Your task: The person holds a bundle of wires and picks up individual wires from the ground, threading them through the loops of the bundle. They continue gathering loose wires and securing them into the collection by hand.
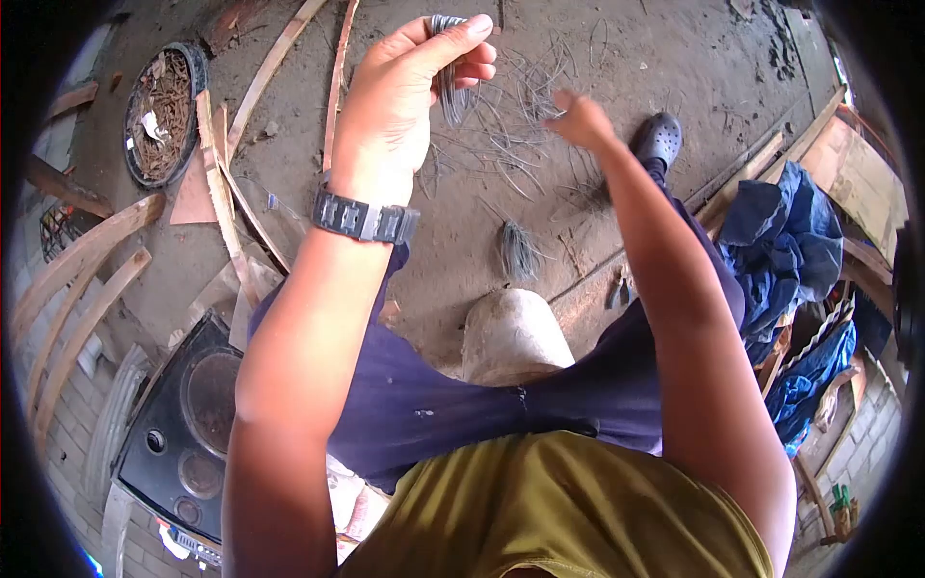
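Observation:
My left hand [424, 82], with a dark watch [366, 214] on its wrist, is raised and closed around a looped bundle of grey wire [451, 87]. The thumb presses over the top of the bundle. To the right, my right hand [583, 119] is blurred by motion, its thumb and fingers apart and no object showing between them. Below both hands, loose cut wires [520, 106] lie scattered on the dirt floor. Closer to me, a tied bunch of thin wires [518, 252] rests on the ground beyond an upturned whitish bucket [515, 332] between my legs.
A black oval tub [198, 72] of rusty pieces stands at the far left, near wooden strips [220, 183]. A black speaker-like panel [183, 424] lies at lower left. Pliers [620, 289] are by my right leg. Blue tarp [785, 236] and boards [858, 173] pile at right.

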`<state>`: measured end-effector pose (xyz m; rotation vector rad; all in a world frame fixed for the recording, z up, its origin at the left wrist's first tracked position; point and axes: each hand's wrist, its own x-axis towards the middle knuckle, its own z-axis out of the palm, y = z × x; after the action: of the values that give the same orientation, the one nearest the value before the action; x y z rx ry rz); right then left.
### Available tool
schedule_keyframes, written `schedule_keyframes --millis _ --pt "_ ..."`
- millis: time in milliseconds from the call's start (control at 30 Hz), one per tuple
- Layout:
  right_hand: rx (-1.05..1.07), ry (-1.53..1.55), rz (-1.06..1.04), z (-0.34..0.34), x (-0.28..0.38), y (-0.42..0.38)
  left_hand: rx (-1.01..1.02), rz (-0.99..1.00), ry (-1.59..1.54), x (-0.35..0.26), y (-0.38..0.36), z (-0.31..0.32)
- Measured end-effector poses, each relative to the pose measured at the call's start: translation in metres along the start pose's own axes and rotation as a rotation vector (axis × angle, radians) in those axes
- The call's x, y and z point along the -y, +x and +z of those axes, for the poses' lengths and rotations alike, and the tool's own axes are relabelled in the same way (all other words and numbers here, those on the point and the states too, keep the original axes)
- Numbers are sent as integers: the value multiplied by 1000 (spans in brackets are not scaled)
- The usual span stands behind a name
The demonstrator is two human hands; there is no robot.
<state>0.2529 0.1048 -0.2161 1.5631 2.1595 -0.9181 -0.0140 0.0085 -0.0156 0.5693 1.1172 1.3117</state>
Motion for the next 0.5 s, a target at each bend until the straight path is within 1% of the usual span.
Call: schedule_keyframes --millis 33,67,133,167,233,267,300,367,400,433,500 --pt "30 -79 -6 32 -6 8 -6 -3 4 1 -2 -1" --pt "39 -76 -13 52 -3 9 -46 -8 -21 1 -3 -2" --pt "-8 -333 -85 80 16 12 -89 -1 -32 -1 0 -5" --pt "4 -327 -93 92 22 13 -114 -14 -47 -2 -3 -4" --pt "-2 -411 -109 106 31 23 -149 -20 -53 -6 -8 -5" --pt "-71 -462 -131 120 31 24 -171 -26 -35 -7 -11 -5" --pt "-63 -454 -133 132 29 26 -192 -39 -19 -6 -14 -4" --pt "-161 -604 -90 152 24 28 -180 -45 -27 -5 -14 -5" --pt "-215 -525 -137 159 17 26 -190 -52 -15 -4 -13 -5" --pt "-212 -522 -136 165 11 24 -199 -59 -4 -4 -13 -4" --pt "-74 -325 -160 167 -2 22 -191 -69 -1 -2 -10 -1"
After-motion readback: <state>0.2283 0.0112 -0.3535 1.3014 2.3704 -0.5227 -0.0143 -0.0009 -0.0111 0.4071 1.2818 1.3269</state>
